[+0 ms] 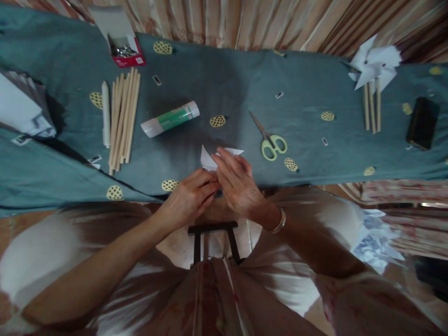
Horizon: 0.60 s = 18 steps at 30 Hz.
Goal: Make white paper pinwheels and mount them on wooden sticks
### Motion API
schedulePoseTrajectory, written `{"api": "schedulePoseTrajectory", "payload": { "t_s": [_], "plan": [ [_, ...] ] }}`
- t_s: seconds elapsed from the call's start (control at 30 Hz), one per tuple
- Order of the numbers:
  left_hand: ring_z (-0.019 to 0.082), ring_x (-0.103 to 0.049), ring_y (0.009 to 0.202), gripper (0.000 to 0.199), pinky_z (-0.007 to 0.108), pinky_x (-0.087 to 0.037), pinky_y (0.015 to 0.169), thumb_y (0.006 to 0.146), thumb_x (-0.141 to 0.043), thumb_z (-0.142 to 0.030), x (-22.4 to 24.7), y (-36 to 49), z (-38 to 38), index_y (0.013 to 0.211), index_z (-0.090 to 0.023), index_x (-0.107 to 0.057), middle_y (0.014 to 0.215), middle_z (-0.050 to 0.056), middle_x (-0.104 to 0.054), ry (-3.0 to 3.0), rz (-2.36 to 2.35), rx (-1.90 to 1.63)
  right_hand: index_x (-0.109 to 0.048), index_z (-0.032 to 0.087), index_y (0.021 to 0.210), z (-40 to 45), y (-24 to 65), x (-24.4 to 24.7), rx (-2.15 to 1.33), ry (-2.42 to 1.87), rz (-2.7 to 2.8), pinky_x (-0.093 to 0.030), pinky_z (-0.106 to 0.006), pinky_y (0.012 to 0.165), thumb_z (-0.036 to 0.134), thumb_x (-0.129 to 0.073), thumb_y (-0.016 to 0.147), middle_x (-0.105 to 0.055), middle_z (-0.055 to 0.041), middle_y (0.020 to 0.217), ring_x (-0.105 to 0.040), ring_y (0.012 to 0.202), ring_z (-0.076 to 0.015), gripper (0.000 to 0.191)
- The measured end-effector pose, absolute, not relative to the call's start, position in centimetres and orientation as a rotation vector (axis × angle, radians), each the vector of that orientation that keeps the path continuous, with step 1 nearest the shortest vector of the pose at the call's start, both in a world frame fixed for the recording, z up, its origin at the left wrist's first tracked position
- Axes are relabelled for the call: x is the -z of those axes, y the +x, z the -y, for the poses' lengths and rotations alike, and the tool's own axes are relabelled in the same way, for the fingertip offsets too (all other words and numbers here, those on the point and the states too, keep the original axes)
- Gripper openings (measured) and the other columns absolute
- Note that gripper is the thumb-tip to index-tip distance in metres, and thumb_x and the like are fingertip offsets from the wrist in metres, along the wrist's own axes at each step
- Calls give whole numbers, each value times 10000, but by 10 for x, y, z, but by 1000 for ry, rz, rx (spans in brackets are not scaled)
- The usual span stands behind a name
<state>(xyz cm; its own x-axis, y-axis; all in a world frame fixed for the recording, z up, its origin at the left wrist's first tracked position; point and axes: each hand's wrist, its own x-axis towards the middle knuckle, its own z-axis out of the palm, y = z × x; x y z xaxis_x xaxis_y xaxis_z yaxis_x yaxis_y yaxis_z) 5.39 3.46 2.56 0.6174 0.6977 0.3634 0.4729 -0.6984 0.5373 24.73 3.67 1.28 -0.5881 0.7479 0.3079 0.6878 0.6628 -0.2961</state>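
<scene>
A folded white paper piece (207, 161), with pointed corners like a pinwheel's, is held between my two hands over the table's near edge. My left hand (192, 193) pinches its lower side with bent fingers. From the right, my right hand (238, 182) covers much of the paper, its fingers laid together over it. The paper's centre and whatever lies under the fingers are hidden. To the right of my hands lie scissors (270, 140) with light green handles. A glue stick (171, 119) with a green label lies beyond them to the left.
Several wooden sticks (124, 121) and a white pen-like stick (106, 114) lie left. Behind them stands an open red box (129, 57) of small metal pieces. Stacked paper (21, 105) is far left. Finished pinwheels (376, 63) and a dark phone-like object (423, 122) lie right.
</scene>
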Motion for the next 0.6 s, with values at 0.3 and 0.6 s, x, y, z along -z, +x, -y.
{"api": "schedulePoseTrajectory", "payload": {
  "t_s": [0.3,0.6],
  "plan": [
    [194,-660,929,190,320,-582,817,956,-533,-139,-20,54,-34,1033,-155,-706,972,76,-698,2451,-962,-779,-551,203,1333,-34,258,-14,-350,-1132,2418,-298,-574,1188,105,-405,924,-457,-134,1551,-192,1557,-256,445],
    [209,-680,948,207,335,-589,828,934,-557,-129,-12,52,-34,1063,-167,-715,1015,97,-714,2465,-981,-860,-439,83,1444,-38,272,-31,-470,-1368,2164,-524,-451,1011,218,-506,930,-691,-165,1156,-641,1093,-273,535]
  ]
}}
